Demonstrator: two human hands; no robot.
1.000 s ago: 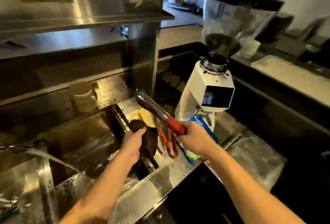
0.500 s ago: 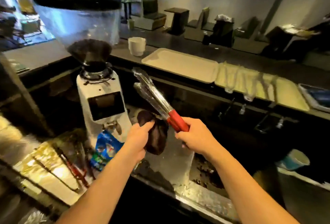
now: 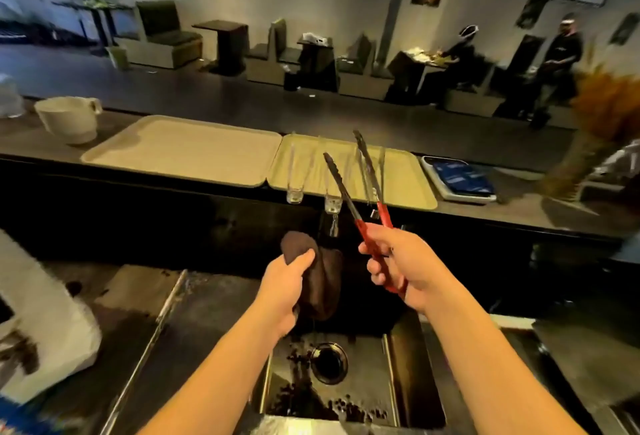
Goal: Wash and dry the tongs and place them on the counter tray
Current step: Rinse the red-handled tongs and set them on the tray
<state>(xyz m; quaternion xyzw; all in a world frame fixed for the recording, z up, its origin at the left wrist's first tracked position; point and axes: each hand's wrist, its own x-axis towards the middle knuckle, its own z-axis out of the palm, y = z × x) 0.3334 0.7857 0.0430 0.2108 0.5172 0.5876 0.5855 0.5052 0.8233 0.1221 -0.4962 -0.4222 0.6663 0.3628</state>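
My right hand [image 3: 398,270] grips red-handled tongs [image 3: 360,199], tips parted toward twelve o'clock; left hand [image 3: 284,282] clutches brown cloth [image 3: 322,282]. No readable writing.

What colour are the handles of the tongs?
Red, on the tongs gripped by the right hand; the arms are dark metal. Only the head view shows it.

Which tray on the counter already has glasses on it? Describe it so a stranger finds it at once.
Look along the dark counter behind the sink. Two pale trays lie side by side there. It is the right-hand tray, yellower than the plain tray, with clear glasses lying on it.
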